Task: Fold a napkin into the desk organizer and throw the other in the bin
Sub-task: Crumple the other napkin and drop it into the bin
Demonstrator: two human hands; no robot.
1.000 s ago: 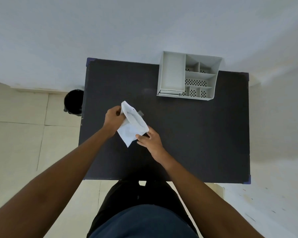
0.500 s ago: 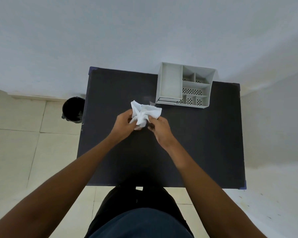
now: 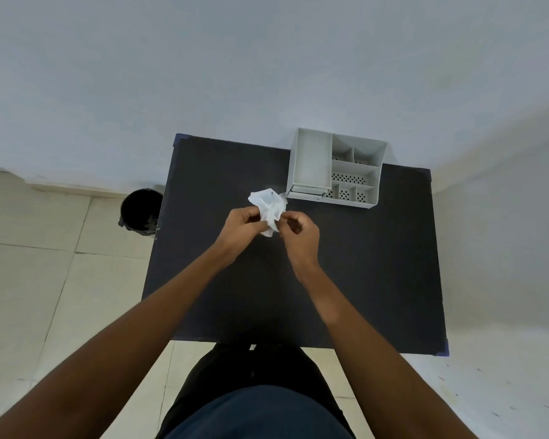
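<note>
A crumpled white napkin (image 3: 268, 208) is held above the middle of the black table (image 3: 377, 264). My left hand (image 3: 241, 228) grips its left side and my right hand (image 3: 298, 234) pinches its right edge. The grey desk organizer (image 3: 311, 160) stands at the table's back right, just beyond the napkin; a flat white layer shows in the slot at its front left. A black bin (image 3: 141, 210) stands on the floor by the table's left edge. No second napkin is visible.
A pale wall runs behind the table. Tiled floor lies to the left and in front. My body stands at the table's near edge.
The napkin went from a loosely folded sheet to a crumpled wad between both hands. Hands and napkin moved farther from me, toward the organizer.
</note>
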